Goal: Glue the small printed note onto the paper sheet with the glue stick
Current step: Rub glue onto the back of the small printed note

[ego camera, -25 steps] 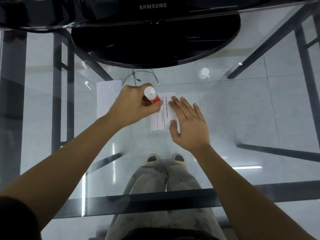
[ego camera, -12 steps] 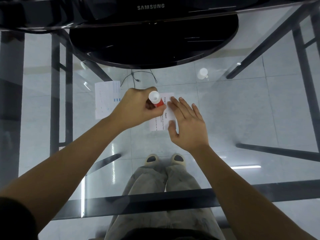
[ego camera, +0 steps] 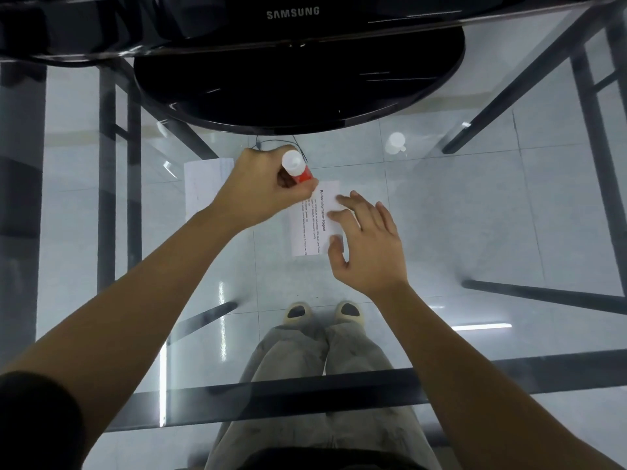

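My left hand [ego camera: 261, 188] grips a red glue stick [ego camera: 298, 169] with a white end, tilted, its lower end at the top left corner of the small printed note [ego camera: 314, 222]. The note lies on the glass table, headed "Printer Information Report". My right hand [ego camera: 366, 242] rests with spread fingers on the note's right side and pins it down. A larger white paper sheet [ego camera: 203, 188] lies to the left, partly hidden behind my left hand and wrist.
A black Samsung monitor stands at the back on a round base [ego camera: 298, 89]. A white cap [ego camera: 395, 142] lies on the glass at the back right. Black table frame bars [ego camera: 305, 391] run along the near edge. My legs and shoes show through the glass.
My left hand has moved the glue stick up along the note towards its top left corner. My right hand's fingers have shifted slightly on the note, which stays in place.
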The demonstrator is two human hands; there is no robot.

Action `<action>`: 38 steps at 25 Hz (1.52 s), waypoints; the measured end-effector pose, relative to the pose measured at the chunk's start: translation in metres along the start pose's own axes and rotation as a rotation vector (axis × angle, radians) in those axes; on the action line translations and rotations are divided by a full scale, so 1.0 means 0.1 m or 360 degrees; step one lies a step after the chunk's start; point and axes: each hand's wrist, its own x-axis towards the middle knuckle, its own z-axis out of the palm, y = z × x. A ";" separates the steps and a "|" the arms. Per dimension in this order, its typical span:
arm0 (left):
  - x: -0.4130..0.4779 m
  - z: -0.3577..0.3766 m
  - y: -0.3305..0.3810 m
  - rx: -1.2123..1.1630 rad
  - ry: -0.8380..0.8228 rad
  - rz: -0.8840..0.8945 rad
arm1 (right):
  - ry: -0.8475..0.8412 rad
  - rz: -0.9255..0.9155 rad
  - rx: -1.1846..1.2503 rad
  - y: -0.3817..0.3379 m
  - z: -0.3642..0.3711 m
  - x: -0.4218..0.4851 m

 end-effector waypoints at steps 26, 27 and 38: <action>0.15 0.12 0.15 0.0003 -0.0054 0.0046 | 0.0186 -0.0009 -0.0131 -0.02 0.02 -0.02; 0.15 0.12 0.14 0.0005 -0.0048 0.0048 | 0.0182 -0.0007 -0.0129 -0.02 0.02 -0.01; 0.21 0.12 0.16 0.0013 -0.0019 0.0043 | 0.0218 -0.0020 -0.0123 0.00 0.03 -0.02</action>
